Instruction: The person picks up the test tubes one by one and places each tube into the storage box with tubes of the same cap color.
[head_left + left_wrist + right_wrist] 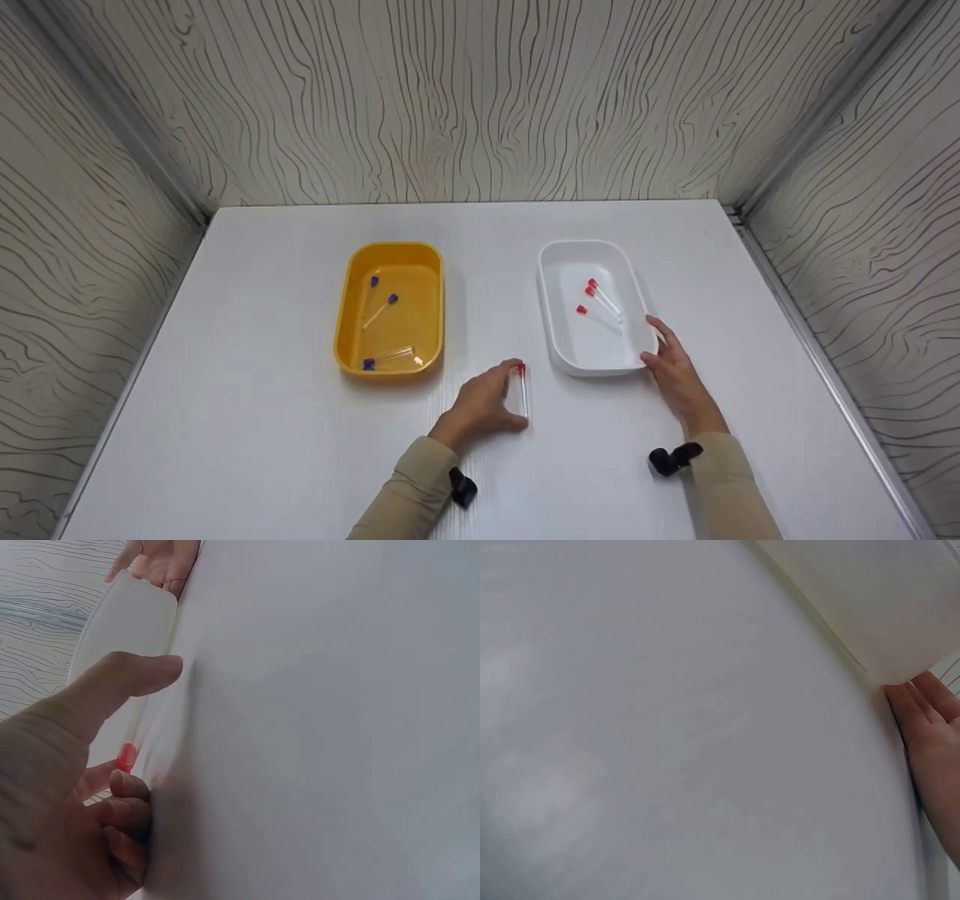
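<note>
In the head view my left hand (482,401) is low over the table, thumb at one end and forefinger at the capped end of a clear tube with a red cap (523,394). The left wrist view shows the red cap (126,756) against the fingertips, with the thumb stretched across in front of the tube. My right hand (679,379) holds the near right corner of a white tray (562,349), thumb and fingers at its rim. Several red-capped tubes (602,319) lie inside that tray.
To the left stands a yellow tray (341,330) with several clear tubes with purple caps (381,309). Both trays sit on a white table (247,420). Wood-grain panels (450,97) close off the back and sides.
</note>
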The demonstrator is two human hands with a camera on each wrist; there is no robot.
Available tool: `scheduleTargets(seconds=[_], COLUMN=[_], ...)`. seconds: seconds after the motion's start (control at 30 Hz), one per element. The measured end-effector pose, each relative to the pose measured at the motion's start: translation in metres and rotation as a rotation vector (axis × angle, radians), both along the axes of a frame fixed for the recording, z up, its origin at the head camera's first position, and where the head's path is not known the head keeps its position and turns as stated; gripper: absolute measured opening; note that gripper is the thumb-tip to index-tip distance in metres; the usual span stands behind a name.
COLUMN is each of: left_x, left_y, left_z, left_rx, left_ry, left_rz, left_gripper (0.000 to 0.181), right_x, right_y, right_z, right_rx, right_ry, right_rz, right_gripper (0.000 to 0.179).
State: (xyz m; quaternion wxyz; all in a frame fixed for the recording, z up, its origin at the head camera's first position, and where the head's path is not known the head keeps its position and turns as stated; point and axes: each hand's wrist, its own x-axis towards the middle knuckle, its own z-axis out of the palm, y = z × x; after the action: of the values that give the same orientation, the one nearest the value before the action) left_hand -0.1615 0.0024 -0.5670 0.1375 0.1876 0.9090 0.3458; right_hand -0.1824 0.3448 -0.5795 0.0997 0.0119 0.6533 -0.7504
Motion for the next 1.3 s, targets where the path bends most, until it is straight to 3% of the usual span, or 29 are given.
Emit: scheduleTargets(seconds=[0.5,0.93,1.3], left_x=[-0.010,-0.021,-0.029], left_y=[0.001,0.012,0.019], left_z=[0.012,0.037,0.049], left_rx=[0.049,0.092,0.116], left_ry=[-0.048,-0.082,-0.045], left_rz=[0.020,0.052,0.031], left_gripper=[0.092,0.094,0.094], right_x=[-0.002,-0.002,-0.002], right_y=[0.000,0.001,0.001], right_z=[-0.002,-0.002,-0.001], right_rx=[-0.009,-0.014,-0.009], right_ry=[0.015,0.016,0.001], right_rz=[-0.004,0.006,0.010], right_gripper=[0.069,0.070,0.070])
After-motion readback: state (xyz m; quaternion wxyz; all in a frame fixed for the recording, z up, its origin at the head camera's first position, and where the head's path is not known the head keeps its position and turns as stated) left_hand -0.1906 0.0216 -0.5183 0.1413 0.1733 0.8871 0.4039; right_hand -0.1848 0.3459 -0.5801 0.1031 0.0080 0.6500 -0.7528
